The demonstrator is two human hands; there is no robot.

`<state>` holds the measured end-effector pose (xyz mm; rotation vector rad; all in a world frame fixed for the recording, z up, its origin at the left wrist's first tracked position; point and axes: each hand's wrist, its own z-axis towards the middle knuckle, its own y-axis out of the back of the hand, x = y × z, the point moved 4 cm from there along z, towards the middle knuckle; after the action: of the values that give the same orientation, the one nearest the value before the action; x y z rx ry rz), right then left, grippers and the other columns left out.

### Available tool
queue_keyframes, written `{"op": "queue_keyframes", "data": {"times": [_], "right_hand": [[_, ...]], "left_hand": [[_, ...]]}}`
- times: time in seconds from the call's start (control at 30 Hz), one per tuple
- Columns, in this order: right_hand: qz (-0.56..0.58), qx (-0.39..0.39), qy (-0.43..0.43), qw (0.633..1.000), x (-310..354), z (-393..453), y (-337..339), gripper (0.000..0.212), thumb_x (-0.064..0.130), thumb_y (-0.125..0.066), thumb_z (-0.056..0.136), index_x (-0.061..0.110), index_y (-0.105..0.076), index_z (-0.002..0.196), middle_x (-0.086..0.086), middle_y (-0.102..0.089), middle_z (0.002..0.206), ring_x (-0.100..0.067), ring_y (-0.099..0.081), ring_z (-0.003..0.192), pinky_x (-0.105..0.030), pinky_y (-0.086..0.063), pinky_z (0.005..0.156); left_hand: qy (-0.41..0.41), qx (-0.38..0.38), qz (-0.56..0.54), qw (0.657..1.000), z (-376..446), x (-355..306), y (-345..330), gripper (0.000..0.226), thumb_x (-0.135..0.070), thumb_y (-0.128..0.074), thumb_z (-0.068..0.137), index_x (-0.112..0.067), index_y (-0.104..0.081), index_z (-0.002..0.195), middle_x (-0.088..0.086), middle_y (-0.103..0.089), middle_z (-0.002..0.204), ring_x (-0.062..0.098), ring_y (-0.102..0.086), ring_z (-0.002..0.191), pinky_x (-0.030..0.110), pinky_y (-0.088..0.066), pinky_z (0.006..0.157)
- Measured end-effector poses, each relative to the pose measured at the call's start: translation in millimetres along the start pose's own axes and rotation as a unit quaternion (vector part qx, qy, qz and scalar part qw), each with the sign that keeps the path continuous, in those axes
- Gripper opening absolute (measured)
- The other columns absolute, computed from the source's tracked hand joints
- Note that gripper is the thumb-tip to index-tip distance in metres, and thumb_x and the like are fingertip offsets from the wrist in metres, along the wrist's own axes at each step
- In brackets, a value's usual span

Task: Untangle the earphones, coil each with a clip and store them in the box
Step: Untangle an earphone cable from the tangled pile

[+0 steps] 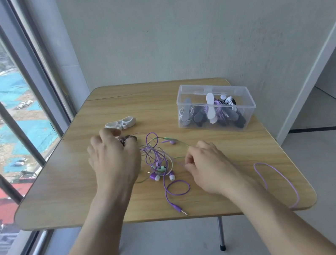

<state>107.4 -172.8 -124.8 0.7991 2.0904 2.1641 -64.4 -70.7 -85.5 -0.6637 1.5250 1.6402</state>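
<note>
My left hand (114, 156) gripped a dark bundle; my right hand (205, 163) pinched a cord. Between them lay the purple-green tangle (157, 162), unsorted. Beyond my right hand, the box (214, 106) already held several coiled sets.

Both hands' fingers (187, 159) curled.

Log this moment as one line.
left hand: on dark clip | right hand: pinches cord | earphones: tangled | box: part filled
</note>
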Motion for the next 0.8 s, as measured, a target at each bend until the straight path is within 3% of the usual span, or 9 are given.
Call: {"op": "queue_keyframes", "data": {"times": [0.07, 0.17, 0.3, 0.37, 0.5, 0.6, 0.7, 0.73, 0.8], "right_hand": [[0.02, 0.013, 0.006, 1.0, -2.0, 1.4, 4.1, 0.01, 0.03, -0.046, 0.103, 0.03, -0.047, 0.093, 0.005, -0.051, 0.11, -0.022, -0.049, 0.11, -0.044, -0.047, 0.092], [0.272, -0.035, 0.072, 0.959, 10.0, -1.8, 26.7, 0.011, 0.017, -0.047, 0.104, 0.02, -0.049, 0.093, 0.002, -0.068, 0.091, -0.015, -0.061, 0.083, -0.028, -0.046, 0.076], [0.505, -0.176, 0.168, 0.828, 18.3, -9.9, 68.4, 0.013, 0.004, -0.049, 0.103, 0.015, -0.055, 0.099, 0.002, -0.068, 0.076, -0.011, -0.055, 0.064, -0.018, -0.045, 0.064], [0.553, -0.232, 0.183, 0.779, 11.6, -12.3, 82.9, 0.009, 0.007, -0.05, 0.101, 0.013, -0.055, 0.103, 0.001, -0.07, 0.08, -0.011, -0.058, 0.069, -0.021, -0.046, 0.067], [0.715, -0.259, 0.122, 0.637, -11.3, -12.2, 96.8, 0.015, 0.0, -0.047, 0.102, 0.013, -0.053, 0.099, -0.003, -0.066, 0.072, -0.032, -0.071, 0.092, -0.043, -0.056, 0.084], [0.806, -0.244, 0.073, 0.534, -18.1, -13.2, 97.2, 0.026, -0.01, -0.041, 0.099, 0.013, -0.051, 0.094, -0.005, -0.055, 0.066, -0.027, -0.067, 0.068, -0.043, -0.059, 0.072], [0.796, -0.238, 0.007, 0.557, -22.7, -8.0, 86.8, 0.024, -0.005, -0.04, 0.097, 0.014, -0.052, 0.089, -0.001, -0.042, 0.064, -0.016, -0.04, 0.049, -0.029, -0.041, 0.052], [0.771, -0.226, -0.007, 0.595, -23.0, -6.6, 83.6, 0.017, 0.002, -0.046, 0.096, 0.015, -0.053, 0.086, 0.001, -0.039, 0.062, -0.015, -0.035, 0.049, -0.028, -0.034, 0.051], [0.627, -0.203, -0.016, 0.752, -24.4, -6.1, 80.2, 0.007, 0.018, -0.065, 0.086, 0.017, -0.06, 0.081, 0.006, -0.037, 0.059, -0.014, -0.031, 0.051, -0.026, -0.029, 0.051]], "left_hand": [[-0.097, -0.002, -0.008, 0.995, -8.0, -14.9, 1.4, 0.054, -0.033, -0.043, 0.075, -0.018, -0.055, 0.125, -0.004, -0.049, 0.118, 0.025, -0.041, 0.123, 0.04, -0.033, 0.107], [-0.24, 0.111, -0.029, 0.964, -20.5, -28.5, -17.1, 0.054, -0.029, -0.057, 0.08, -0.023, -0.053, 0.134, -0.018, -0.058, 0.112, 0.015, -0.05, 0.121, 0.04, -0.033, 0.11], [-0.281, 0.12, -0.01, 0.952, -21.3, -28.4, -34.1, 0.009, -0.025, -0.063, 0.092, -0.031, -0.067, 0.098, -0.018, -0.068, 0.073, 0.006, -0.062, 0.084, 0.039, -0.046, 0.097], [-0.274, 0.095, -0.024, 0.957, -15.8, -25.2, -33.4, 0.019, -0.023, -0.064, 0.094, -0.029, -0.066, 0.077, -0.012, -0.069, 0.065, 0.006, -0.062, 0.067, 0.025, -0.049, 0.08], [-0.232, 0.057, -0.006, 0.971, -5.3, -16.6, -24.0, 0.015, -0.019, -0.065, 0.094, -0.02, -0.073, 0.081, -0.011, -0.069, 0.066, 0.004, -0.062, 0.07, 0.012, -0.04, 0.062], [-0.254, 0.005, 0.015, 0.967, -1.4, -16.0, -17.2, 0.008, -0.019, -0.071, 0.09, -0.022, -0.076, 0.084, -0.015, -0.065, 0.07, 0.007, -0.06, 0.074, 0.022, -0.043, 0.077], [-0.272, -0.037, 0.014, 0.961, -3.4, -23.1, -12.3, 0.012, -0.017, -0.076, 0.086, -0.023, -0.077, 0.096, -0.02, -0.061, 0.091, 0.018, -0.059, 0.098, 0.045, -0.042, 0.099], [-0.27, -0.032, 0.002, 0.962, -4.2, -24.5, -12.2, 0.019, -0.017, -0.078, 0.084, -0.022, -0.076, 0.102, -0.022, -0.059, 0.094, 0.019, -0.059, 0.102, 0.048, -0.043, 0.101], [-0.263, -0.007, -0.022, 0.964, -5.6, -25.9, -14.0, 0.028, -0.019, -0.083, 0.078, -0.023, -0.074, 0.105, -0.028, -0.055, 0.093, 0.017, -0.061, 0.1, 0.048, -0.046, 0.096]]}}
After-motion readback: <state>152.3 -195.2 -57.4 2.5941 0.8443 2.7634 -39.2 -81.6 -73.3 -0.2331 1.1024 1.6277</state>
